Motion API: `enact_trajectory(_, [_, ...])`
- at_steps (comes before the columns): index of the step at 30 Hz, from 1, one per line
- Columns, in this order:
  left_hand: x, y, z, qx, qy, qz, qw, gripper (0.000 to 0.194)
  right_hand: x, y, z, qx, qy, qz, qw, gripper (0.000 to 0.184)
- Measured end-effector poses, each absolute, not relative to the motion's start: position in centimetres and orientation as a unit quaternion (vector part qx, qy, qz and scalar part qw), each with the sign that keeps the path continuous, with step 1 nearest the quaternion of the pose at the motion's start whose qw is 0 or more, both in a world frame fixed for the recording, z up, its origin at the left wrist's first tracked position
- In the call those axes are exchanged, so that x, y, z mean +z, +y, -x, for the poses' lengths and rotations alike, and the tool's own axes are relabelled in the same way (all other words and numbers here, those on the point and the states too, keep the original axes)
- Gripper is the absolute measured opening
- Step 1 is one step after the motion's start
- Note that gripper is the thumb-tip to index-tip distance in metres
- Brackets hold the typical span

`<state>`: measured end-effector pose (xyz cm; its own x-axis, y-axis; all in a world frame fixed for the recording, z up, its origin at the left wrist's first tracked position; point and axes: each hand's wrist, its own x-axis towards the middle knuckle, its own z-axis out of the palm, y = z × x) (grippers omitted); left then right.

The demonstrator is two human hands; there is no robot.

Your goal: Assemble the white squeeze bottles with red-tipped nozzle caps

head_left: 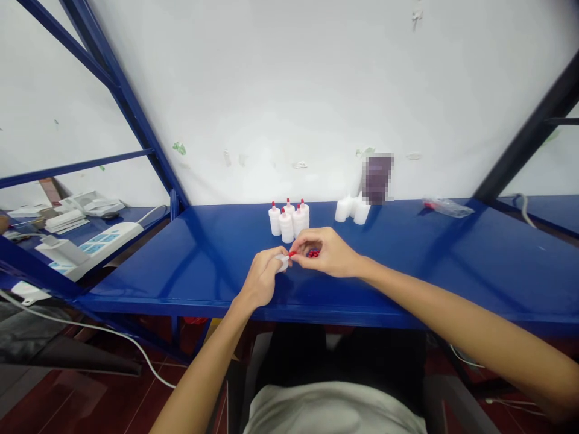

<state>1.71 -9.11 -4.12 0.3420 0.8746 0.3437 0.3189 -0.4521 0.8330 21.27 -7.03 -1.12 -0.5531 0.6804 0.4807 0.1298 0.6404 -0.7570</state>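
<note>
My left hand (263, 274) is closed around a small white squeeze bottle (283, 263), tilted with its nozzle toward the right. Between the thumb and fingertips of my right hand (328, 253) is a red cap (292, 254), held at the nozzle tip; I cannot tell whether it is seated. Several loose red caps (313, 254) lie on the blue table, partly hidden behind my right hand. Just beyond my hands stands a group of upright white bottles (286, 228) with red caps on. Farther right are a few white bottles (360, 212) showing no red caps.
The blue table (190, 259) meets a white wall at the back. A clear plastic bag (447, 208) with something red lies at the far right. A blurred dark purple object (378, 179) leans on the wall. At left, a white power strip (97, 247) sits beyond the blue frame.
</note>
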Motion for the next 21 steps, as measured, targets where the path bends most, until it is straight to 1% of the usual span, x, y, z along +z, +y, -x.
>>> enact_trajectory(4, [-4.1, -9.3, -1.9, 0.409, 0.406, -0.754, 0.315, 0.041, -1.3, -7.2, -21.1, 0.338, -0.817, 0.239, 0.401, 0.006])
enact_trajectory(6, [-4.1, -9.3, -1.9, 0.397, 0.422, -0.76, 0.295, 0.044, -1.4, -7.2, -21.0, 0.322, -0.825, 0.237, 0.399, 0.006])
enact_trajectory(10, [-4.1, -9.5, -1.9, 0.373, 0.445, -0.772, 0.26, 0.044, -1.8, -7.4, -20.7, 0.276, -0.842, 0.233, 0.401, 0.008])
enact_trajectory(15, [-4.1, -9.5, -2.1, 0.367, 0.464, -0.772, 0.233, 0.042, -1.8, -7.1, -20.7, 0.29, -0.84, 0.237, 0.392, 0.009])
enact_trajectory(21, [-4.3, -9.2, -2.5, 0.413, 0.486, -0.733, 0.237, 0.047, -1.7, -6.4, -21.5, 0.299, -0.825, 0.272, 0.395, 0.006])
